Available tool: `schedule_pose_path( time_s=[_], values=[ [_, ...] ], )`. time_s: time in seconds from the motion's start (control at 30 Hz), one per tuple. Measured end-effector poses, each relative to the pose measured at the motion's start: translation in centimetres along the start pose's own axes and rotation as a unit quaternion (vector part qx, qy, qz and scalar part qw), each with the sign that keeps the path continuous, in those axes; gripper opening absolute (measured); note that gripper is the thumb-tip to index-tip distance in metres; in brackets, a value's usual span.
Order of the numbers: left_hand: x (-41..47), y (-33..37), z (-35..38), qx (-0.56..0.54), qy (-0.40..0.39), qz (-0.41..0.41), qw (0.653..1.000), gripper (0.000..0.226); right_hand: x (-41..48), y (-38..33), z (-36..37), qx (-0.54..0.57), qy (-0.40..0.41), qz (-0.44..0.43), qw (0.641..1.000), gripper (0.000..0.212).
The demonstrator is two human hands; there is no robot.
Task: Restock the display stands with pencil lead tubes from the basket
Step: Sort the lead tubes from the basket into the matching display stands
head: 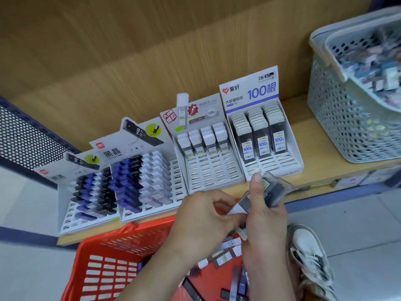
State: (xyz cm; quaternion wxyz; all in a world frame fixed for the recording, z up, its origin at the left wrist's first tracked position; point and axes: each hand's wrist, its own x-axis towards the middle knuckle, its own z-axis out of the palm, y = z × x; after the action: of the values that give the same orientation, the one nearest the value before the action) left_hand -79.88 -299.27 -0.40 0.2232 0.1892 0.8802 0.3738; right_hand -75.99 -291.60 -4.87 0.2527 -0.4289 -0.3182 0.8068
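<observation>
My right hand grips a small bunch of pencil lead tubes, dark with clear bodies, just in front of the shelf edge. My left hand pinches the white-capped end of one tube in that bunch. Below both hands stands the red basket with several loose tubes on its bottom. On the wooden shelf stand several white display stands: two left ones with blue, black and white tubes, a middle one with white-capped tubes, and a right one marked 100.
A pale grey perforated basket full of small packets sits on the shelf at the far right. A dark perforated panel is at the left. A person's white shoe rests on the tiled floor beside the red basket.
</observation>
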Motion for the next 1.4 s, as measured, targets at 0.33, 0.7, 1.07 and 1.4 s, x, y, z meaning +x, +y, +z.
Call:
schedule_pose_path(
  time_s=[0.33,0.7,1.07,1.4],
  values=[
    [-1.3,-2.3,-1.9,-0.026,0.068,0.001,0.997,0.022,-1.2,2.2,1.3,0.008,-0.008,0.016,1.0,0.072],
    [-2.3,-3.2,-9.0,-0.173,0.089,0.001,0.981,0.034,-2.0,3.2,1.5,-0.008,-0.126,0.046,0.991,0.02],
    [-0.7,-4.5,-11.7,-0.033,0.14,0.038,0.989,0.018,-4.3,4.5,3.2,0.013,-0.135,0.095,0.986,0.045],
    [3.2,-5.2,-11.5,-0.061,0.178,0.03,0.982,0.012,-2.8,5.2,2.9,0.125,-0.051,0.154,0.979,0.028]
  ],
)
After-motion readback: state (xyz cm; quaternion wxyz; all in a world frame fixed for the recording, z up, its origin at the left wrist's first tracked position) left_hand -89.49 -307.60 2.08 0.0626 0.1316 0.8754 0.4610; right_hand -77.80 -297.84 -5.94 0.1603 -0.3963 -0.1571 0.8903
